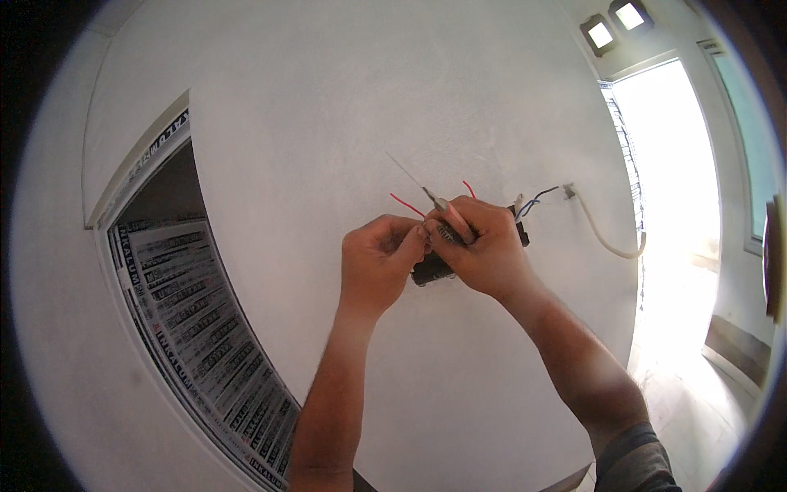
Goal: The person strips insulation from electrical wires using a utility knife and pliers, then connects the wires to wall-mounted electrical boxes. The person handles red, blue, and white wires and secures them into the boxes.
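In front of the white wall, my left hand [381, 254] is closed, thumb and forefinger pinched at the lower end of a red wire [407, 204]. My right hand [489, 246] meets it, fingers wrapped round a slim screwdriver [433, 195] whose long thin shaft points up and to the left. Below and behind both hands is a black box-like part [430, 271], mostly covered by them. A second red wire [469, 189] sticks up behind my right hand. What lies between the fingertips is largely hidden.
Blue wires [537, 199] run from the black part to a hole in the wall, where a white cable [605, 241] loops down. At left stands a door frame [156, 156] with a tape-wrapped door [197, 312]. A bright doorway [672, 180] opens at right.
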A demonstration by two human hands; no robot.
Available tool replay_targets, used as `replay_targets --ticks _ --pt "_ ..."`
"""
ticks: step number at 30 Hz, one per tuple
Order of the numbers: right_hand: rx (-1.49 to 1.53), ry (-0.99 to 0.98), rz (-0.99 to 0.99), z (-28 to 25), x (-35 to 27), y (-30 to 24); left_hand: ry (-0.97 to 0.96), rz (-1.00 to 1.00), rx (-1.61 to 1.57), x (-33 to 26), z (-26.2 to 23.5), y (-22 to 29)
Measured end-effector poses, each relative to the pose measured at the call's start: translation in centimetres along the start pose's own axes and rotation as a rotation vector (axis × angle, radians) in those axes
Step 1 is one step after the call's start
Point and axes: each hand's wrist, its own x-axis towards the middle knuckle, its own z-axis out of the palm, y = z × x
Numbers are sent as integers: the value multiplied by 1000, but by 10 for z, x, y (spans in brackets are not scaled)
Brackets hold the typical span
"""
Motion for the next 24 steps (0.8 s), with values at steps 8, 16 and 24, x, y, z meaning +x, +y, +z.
replay_targets --ticks 8,16,24 --pt "-179 -10 20 0 -7 -13 72 67 -39 -15 12 -8" --pt "-124 125 28 22 -22 1 144 233 23 -30 19 -24" --pt "208 -38 414 24 -18 1 140 224 21 -45 7 -29"
